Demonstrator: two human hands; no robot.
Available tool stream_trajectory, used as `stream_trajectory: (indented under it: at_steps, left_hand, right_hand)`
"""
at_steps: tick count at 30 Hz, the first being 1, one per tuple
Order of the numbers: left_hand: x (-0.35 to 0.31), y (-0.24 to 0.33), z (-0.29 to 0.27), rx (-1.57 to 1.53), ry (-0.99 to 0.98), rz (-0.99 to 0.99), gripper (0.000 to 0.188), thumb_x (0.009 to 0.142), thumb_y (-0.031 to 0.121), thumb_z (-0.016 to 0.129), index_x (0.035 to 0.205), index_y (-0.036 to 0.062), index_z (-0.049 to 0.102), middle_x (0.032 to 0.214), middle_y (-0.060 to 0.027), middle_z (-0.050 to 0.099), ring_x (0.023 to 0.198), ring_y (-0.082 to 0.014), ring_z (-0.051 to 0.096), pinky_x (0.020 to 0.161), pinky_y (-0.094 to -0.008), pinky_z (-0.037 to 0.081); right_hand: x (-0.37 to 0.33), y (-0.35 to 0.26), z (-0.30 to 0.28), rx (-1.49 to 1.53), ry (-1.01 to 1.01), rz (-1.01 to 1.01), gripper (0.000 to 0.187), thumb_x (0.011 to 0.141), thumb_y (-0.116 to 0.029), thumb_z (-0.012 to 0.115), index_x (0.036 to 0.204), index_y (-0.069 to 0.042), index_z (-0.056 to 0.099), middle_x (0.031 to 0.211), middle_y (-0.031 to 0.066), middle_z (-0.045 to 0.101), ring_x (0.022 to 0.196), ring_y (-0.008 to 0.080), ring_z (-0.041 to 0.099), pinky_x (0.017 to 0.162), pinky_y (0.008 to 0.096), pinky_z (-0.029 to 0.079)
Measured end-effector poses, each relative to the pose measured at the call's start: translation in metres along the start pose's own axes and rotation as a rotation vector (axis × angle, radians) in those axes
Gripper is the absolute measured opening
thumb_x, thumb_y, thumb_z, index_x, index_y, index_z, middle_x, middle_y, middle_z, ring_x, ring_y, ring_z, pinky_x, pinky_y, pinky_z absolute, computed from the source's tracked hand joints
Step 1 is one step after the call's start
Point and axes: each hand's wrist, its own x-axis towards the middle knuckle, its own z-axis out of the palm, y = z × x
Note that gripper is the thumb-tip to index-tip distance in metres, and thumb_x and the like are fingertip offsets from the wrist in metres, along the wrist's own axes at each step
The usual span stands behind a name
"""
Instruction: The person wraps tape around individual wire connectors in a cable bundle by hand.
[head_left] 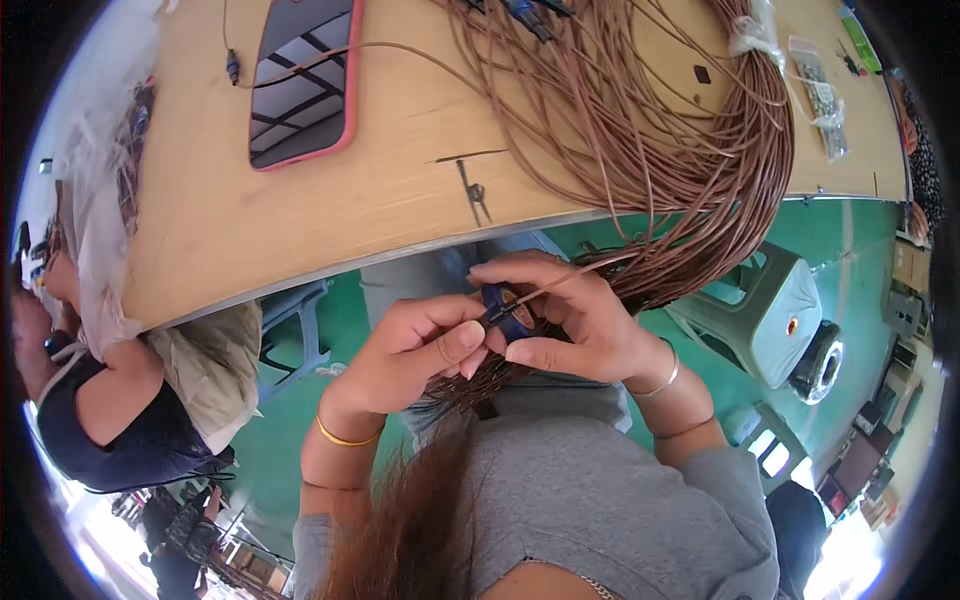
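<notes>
Over my lap, just off the table's near edge, my two hands meet at one brown cable's end. My left hand point(418, 352) is closed, thumb and fingers pinching a small black connector point(496, 316) on that cable. Curled around a dark blue rounded piece with an orange-brown middle point(521, 318) is my right hand point(592, 318); its exact kind I cannot make out. The connector lies against this piece, and the cable runs off over my right fingers. A thick bundle of brown cables point(735, 190) hangs over the table edge beside my right hand.
On the wooden table point(380, 200) lie a phone in a red case point(300, 90), a blue-tipped connector point(233, 67) and a plastic bag of small parts point(820, 98). A grey-green stool point(765, 315) stands at the right. Another person's arm point(120, 390) is at the left.
</notes>
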Motion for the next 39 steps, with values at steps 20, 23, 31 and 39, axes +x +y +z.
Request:
stream_trajectory:
  at_steps: [20, 23, 31, 39]
  left_hand:
    - [-0.018, -0.007, 0.016, 0.658, 0.457, 0.396, 0.011, 0.079, 0.007, 0.056, 0.081, -0.0031, 0.059, 0.060, -0.0073, 0.057, 0.050, -0.0126, 0.052, 0.045, -0.0233, 0.039]
    - [-0.018, -0.006, 0.019, 0.901, 0.509, 0.544, 0.008, 0.075, 0.001, 0.058, 0.083, -0.0009, 0.057, 0.060, -0.0108, 0.055, 0.050, -0.0226, 0.054, 0.046, -0.0263, 0.042]
    - [-0.025, -0.009, 0.028, 1.284, 0.608, 0.647, 0.022, 0.067, -0.001, 0.060, 0.089, -0.0024, 0.056, 0.063, -0.0098, 0.051, 0.051, -0.0222, 0.050, 0.044, -0.0290, 0.041]
    - [-0.031, -0.009, 0.028, 1.646, 0.509, 0.699, 0.031, 0.065, 0.002, 0.057, 0.093, -0.0107, 0.053, 0.065, -0.0076, 0.046, 0.054, -0.0169, 0.048, 0.042, -0.0243, 0.041]
  right_hand:
    - [-0.015, -0.007, 0.025, 0.089, 0.064, 0.020, 0.057, 0.062, -0.002, 0.073, 0.110, 0.003, 0.045, 0.111, 0.0110, 0.041, 0.100, 0.0204, 0.050, 0.081, 0.0310, 0.046]
    - [-0.017, -0.012, 0.025, -0.013, 0.037, 0.008, 0.057, 0.060, -0.003, 0.074, 0.109, 0.004, 0.045, 0.108, 0.0107, 0.039, 0.096, 0.0207, 0.052, 0.079, 0.0306, 0.047]
    - [-0.020, -0.017, 0.035, 0.313, 0.075, 0.072, 0.059, 0.058, -0.004, 0.075, 0.108, 0.007, 0.045, 0.103, 0.0121, 0.042, 0.078, 0.0212, 0.056, 0.063, 0.0287, 0.049]
    - [-0.022, -0.020, 0.038, 0.489, 0.137, 0.211, 0.065, 0.056, -0.016, 0.077, 0.108, 0.007, 0.045, 0.099, 0.0138, 0.046, 0.074, 0.0226, 0.056, 0.058, 0.0301, 0.049]
